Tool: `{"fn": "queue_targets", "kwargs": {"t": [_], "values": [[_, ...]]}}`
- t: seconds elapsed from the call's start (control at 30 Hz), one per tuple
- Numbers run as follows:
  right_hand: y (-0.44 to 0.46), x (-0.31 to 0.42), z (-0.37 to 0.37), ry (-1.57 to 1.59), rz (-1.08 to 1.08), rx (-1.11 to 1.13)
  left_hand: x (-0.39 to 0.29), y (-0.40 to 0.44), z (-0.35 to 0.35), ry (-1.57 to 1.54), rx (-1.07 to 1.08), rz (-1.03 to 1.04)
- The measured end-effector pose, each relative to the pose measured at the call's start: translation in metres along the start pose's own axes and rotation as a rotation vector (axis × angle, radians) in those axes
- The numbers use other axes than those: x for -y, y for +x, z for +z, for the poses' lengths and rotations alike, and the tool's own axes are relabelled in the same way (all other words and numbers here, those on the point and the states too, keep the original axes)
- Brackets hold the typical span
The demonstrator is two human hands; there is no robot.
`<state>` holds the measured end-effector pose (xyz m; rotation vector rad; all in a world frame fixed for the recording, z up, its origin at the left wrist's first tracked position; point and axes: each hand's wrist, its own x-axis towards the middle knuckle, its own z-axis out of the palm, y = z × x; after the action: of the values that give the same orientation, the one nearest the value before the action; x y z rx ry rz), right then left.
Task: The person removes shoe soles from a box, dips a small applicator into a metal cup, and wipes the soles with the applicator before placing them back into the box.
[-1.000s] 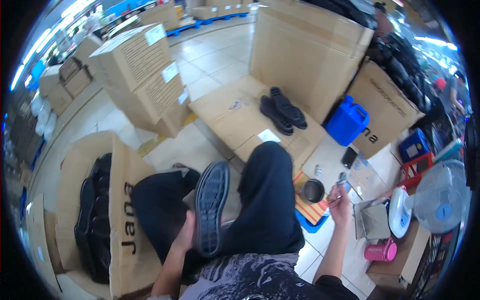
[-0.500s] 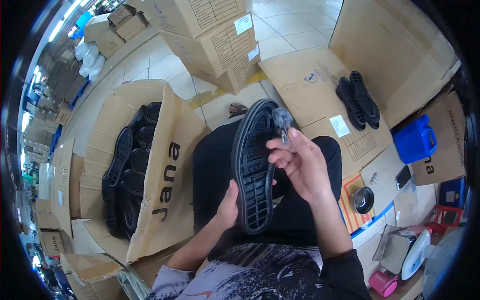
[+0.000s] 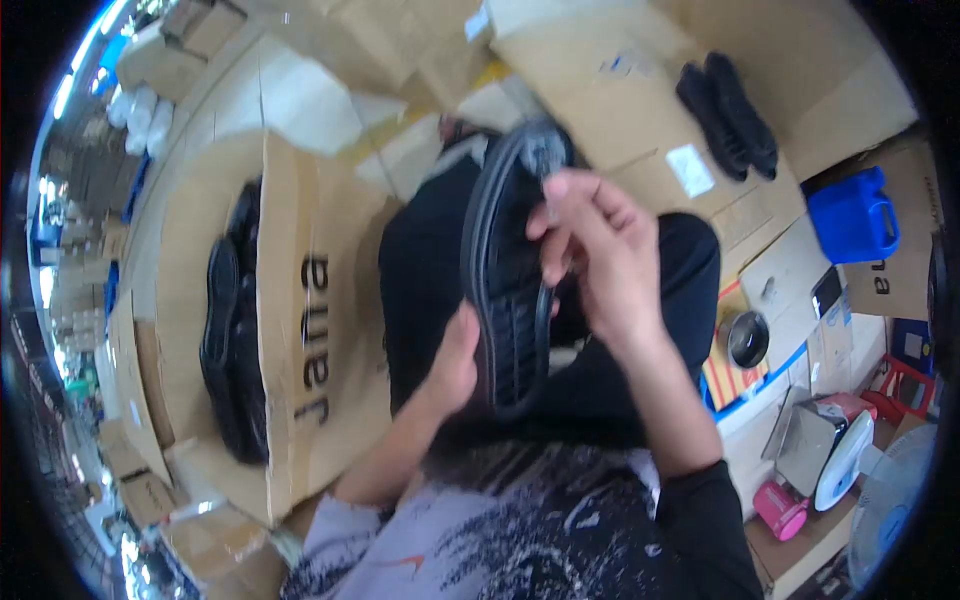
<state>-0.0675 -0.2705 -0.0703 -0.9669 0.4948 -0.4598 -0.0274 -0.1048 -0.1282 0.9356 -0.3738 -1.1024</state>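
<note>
A black shoe sole [image 3: 505, 290] stands upright over my lap, its ridged inner face turned to the right. My left hand [image 3: 453, 360] grips its left edge near the lower half, thumb in front. Fingers pinched, my right hand [image 3: 600, 245] holds a small clear object [image 3: 543, 155] against the top end of the sole. Motion blur hides what exactly that object is.
An open carton [image 3: 285, 330] with black soles [image 3: 225, 320] is on the left. Two soles [image 3: 728, 120] lie on flattened cardboard [image 3: 610, 110]. To the right are a blue jug [image 3: 855, 215], a round black bowl [image 3: 745, 338], a phone [image 3: 826, 292] and a pink mug [image 3: 780, 512].
My right hand came from beside the bowl on the right to the sole, and the clear object now meets its top end. The view has swung right and down.
</note>
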Motion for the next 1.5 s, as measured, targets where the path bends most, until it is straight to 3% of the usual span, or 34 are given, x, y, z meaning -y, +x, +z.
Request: {"fn": "queue_targets", "kwargs": {"t": [0.13, 0.2, 0.23, 0.4, 0.47, 0.6, 0.63, 0.73, 0.8, 0.9, 1.0, 1.13, 1.2, 1.23, 1.33, 1.5], "values": [[-0.024, -0.006, 0.012, -0.258, 0.098, 0.23, -0.018, -0.006, -0.021, 0.087, -0.027, -0.034], [-0.044, -0.02, 0.015, -0.333, 0.129, 0.26, -0.013, -0.002, -0.041, -0.399, 0.208, 0.146], [-0.052, -0.027, 0.013, -0.434, 0.104, 0.306, -0.04, 0.0, -0.008, -0.123, -0.09, 0.004], [-0.082, -0.033, 0.0, -0.677, -0.061, 0.474, -0.044, 0.003, -0.028, -0.174, -0.094, 0.108], [-0.082, -0.028, -0.013, -0.915, -0.153, 0.488, -0.044, 0.003, -0.028, -0.228, -0.087, 0.088], [-0.048, 0.008, -0.014, -1.023, -0.505, 0.227, -0.039, -0.003, -0.029, -0.234, 0.034, -0.026], [-0.035, 0.014, -0.014, -1.099, -0.685, 0.184, -0.041, -0.005, -0.02, -0.213, -0.034, -0.077], [0.0, 0.035, -0.014, -1.462, -1.167, 0.176, -0.036, -0.011, -0.019, -0.196, 0.067, -0.119], [0.022, 0.034, -0.015, -1.471, -1.36, 0.188, -0.036, -0.014, -0.017, -0.211, 0.093, -0.113], [0.028, 0.033, -0.012, -1.588, -1.449, 0.192, -0.036, -0.021, -0.019, -0.149, 0.102, -0.104], [0.028, 0.032, -0.012, -1.596, -1.452, 0.16, -0.038, -0.026, -0.019, -0.054, -0.018, -0.141], [0.024, 0.032, -0.018, -1.667, -1.42, 0.147, -0.037, -0.028, -0.023, -0.01, 0.009, -0.152], [0.014, 0.029, -0.023, -1.693, -1.218, 0.158, -0.037, -0.025, -0.025, 0.092, 0.032, -0.098], [0.01, 0.026, -0.026, -1.699, -1.217, 0.153, -0.036, -0.025, -0.026, 0.082, 0.024, -0.094], [-0.006, 0.012, -0.027, -1.575, -1.059, 0.315, -0.035, -0.021, -0.026, 0.084, -0.024, -0.084], [-0.034, -0.016, -0.021, -1.416, -1.012, 0.425, -0.035, -0.015, -0.035, 0.142, -0.147, -0.037]]}}
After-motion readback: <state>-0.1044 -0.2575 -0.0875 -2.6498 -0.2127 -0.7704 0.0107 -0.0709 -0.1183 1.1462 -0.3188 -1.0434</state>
